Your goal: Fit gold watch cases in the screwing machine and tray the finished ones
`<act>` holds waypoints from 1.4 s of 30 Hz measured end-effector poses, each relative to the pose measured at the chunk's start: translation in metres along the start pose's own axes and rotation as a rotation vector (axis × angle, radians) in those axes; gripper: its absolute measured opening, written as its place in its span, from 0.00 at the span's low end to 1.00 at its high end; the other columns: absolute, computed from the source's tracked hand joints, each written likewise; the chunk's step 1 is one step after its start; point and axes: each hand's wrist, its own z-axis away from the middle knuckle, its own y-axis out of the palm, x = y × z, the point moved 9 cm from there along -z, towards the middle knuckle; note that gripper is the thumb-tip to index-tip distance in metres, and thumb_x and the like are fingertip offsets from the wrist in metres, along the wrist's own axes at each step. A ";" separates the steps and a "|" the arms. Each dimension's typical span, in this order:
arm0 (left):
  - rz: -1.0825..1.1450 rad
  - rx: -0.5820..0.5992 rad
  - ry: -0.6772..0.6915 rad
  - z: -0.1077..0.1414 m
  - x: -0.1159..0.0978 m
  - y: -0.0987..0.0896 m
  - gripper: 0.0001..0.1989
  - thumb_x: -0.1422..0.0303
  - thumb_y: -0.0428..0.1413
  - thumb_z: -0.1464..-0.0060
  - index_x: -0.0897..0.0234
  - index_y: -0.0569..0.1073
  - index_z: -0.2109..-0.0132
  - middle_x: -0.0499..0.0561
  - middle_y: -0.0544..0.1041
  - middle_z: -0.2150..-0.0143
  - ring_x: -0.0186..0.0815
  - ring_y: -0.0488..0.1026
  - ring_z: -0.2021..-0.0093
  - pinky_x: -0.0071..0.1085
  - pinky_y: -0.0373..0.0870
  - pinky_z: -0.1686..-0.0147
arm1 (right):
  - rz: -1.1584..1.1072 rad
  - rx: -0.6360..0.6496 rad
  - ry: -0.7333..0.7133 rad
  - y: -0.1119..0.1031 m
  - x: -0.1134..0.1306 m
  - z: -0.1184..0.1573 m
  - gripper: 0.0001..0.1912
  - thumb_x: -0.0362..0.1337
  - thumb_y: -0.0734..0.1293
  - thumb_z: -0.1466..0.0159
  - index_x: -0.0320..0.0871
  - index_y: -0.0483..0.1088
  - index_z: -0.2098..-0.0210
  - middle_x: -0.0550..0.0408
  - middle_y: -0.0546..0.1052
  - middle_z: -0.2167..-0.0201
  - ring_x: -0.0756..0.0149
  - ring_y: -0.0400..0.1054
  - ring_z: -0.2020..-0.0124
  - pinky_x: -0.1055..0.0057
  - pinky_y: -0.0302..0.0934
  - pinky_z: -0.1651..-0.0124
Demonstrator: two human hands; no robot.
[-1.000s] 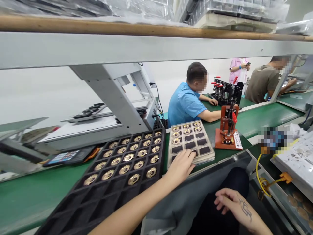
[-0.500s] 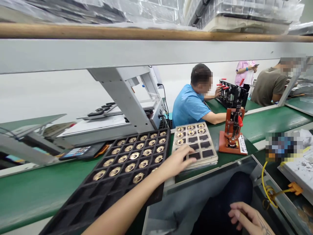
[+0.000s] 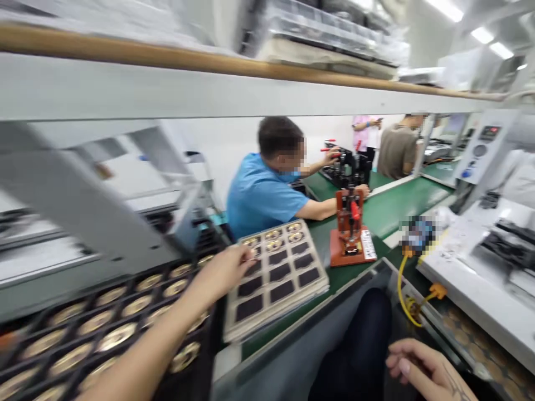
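My left hand reaches over the left edge of a pale compartment tray. Its thumb and fingertips are pinched together at a gold ring-shaped part, which they mostly hide. Several gold ring parts sit in the tray's far rows, while the nearer slots show dark bottoms. Under my left forearm lies a large black tray with many more gold ring parts. My right hand hovers near my knee at the lower right, fingers loosely curled and apart, with nothing visible in it.
A red-brown toggle press stands right of the pale tray. Beyond it, a co-worker in blue handles a black clamp fixture. A yellow cable hangs beside a white machine. A shelf beam crosses overhead.
The view has turned to the right. My left hand has shifted from the pale tray's nearer slots to its left side, and its spread fingers have closed. My right hand keeps its pose.
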 end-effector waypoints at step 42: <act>0.170 0.436 1.461 0.073 -0.793 0.148 0.20 0.56 0.67 0.38 0.67 0.79 0.48 0.61 0.80 0.45 0.52 0.77 0.42 0.49 0.75 0.41 | 0.382 -1.407 -0.360 -0.291 0.100 0.287 0.22 0.48 0.77 0.37 0.43 0.78 0.49 0.53 0.78 0.66 0.62 0.69 0.69 0.65 0.70 0.66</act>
